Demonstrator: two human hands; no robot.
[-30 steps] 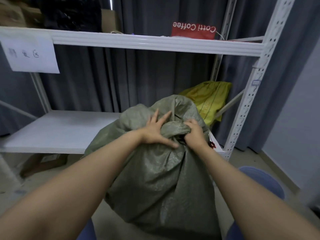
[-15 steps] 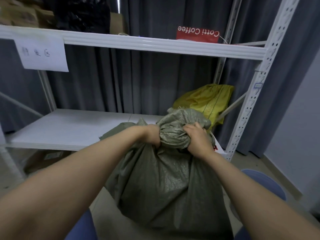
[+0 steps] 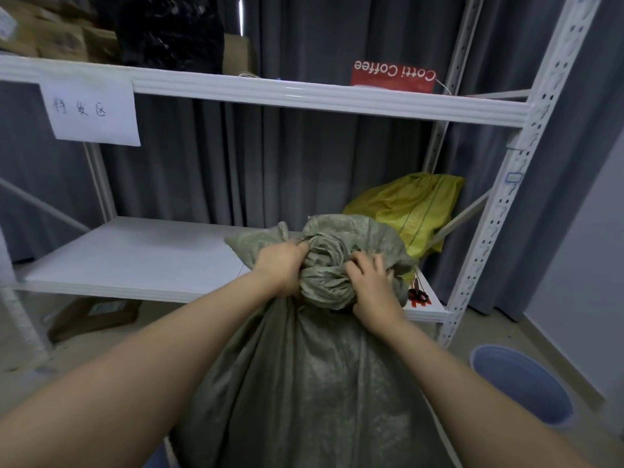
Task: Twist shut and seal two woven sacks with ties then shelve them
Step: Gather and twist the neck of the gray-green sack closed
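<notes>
A big grey-green woven sack [image 3: 314, 383] stands in front of me, its mouth gathered into a twisted bunch. My left hand [image 3: 280, 268] grips the left side of that twisted neck. On the right side of the bunch my right hand [image 3: 371, 288] clutches the fabric with curled fingers. A yellow woven sack [image 3: 412, 207] lies at the right end of the white lower shelf [image 3: 135, 255]. Red and black ties [image 3: 418, 295] lie on the shelf's front right corner, partly hidden by the green sack.
The white metal rack has an upper shelf [image 3: 304, 96] with cardboard boxes, a black bag [image 3: 169, 32] and a red coffee bag [image 3: 393, 76]. A paper sign [image 3: 91, 113] hangs at its left. A blue bin [image 3: 520, 383] stands on the floor at right. Grey curtains hang behind.
My left hand went from lying spread on the sack to gripping its neck. The sack's mouth is bunched tighter and twisted, and the view has tilted upward a little.
</notes>
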